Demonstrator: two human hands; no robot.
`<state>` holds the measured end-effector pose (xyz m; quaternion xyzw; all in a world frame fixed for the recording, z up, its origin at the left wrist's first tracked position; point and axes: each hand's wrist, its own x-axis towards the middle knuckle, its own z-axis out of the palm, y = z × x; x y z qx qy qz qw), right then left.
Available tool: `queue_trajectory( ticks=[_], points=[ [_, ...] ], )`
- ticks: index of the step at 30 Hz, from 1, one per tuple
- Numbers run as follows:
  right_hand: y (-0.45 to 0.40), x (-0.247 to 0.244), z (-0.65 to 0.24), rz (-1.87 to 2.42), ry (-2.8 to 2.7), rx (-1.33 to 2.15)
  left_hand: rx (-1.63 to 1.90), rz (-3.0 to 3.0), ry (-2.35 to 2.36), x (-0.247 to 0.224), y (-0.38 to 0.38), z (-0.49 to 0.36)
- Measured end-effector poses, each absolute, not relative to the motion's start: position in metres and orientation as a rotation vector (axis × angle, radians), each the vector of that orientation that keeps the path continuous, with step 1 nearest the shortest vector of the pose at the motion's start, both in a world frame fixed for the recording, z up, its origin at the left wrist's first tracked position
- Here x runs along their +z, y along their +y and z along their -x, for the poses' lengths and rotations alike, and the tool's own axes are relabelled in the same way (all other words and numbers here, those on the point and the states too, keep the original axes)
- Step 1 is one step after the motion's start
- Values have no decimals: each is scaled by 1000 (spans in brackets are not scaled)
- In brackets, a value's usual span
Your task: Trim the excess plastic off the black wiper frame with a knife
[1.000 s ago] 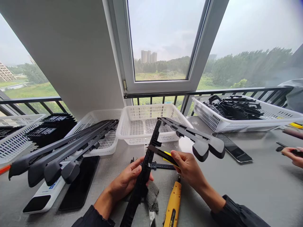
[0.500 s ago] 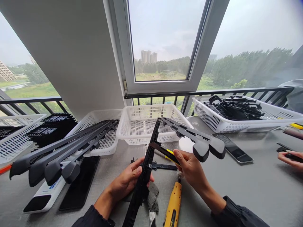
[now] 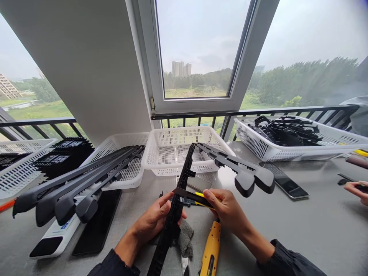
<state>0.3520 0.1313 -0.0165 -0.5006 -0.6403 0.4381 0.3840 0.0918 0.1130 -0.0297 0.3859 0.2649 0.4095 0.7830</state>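
Left fingers (image 3: 164, 200) hold the black strip (image 3: 174, 211) between them; right fingers (image 3: 211, 197) clasp a knife (image 3: 192, 195).

Grey tbl (image 3: 322, 222), ylw tool (image 3: 212, 243), wht bskts (image 3: 287, 153)

Both hands (image 3: 155, 216) (image 3: 230, 211) grip — forearms (image 3: 126, 243) (image 3: 258, 243) angled inward.

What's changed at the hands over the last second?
The right hand has drawn the yellow-and-black knife down along the black strip, toward the wearer, so the blade now crosses the strip close to the left hand. Nothing was newly gripped or released. The left hand's hold, the yellow tool and the middle basket stayed as they were.
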Motion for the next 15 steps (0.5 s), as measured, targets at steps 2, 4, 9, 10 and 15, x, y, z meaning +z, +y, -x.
queue_trajectory(
  ticks=[2,4,9,10,15],
  points=[
    [131,-17,-352,1282,-1632,1110,891,-834,572,-30,113,-92],
    [130,-18,-352,1288,-1629,1103,895,-834,568,-30,113,-92],
    [130,-17,-352,1290,-1635,1094,895,-827,595,-30,113,-92],
    [130,-17,-353,1289,-1635,1088,892,-825,597,-30,113,-92],
    [132,-16,-353,1285,-1642,1081,860,-829,613,-29,112,-91]
  ],
)
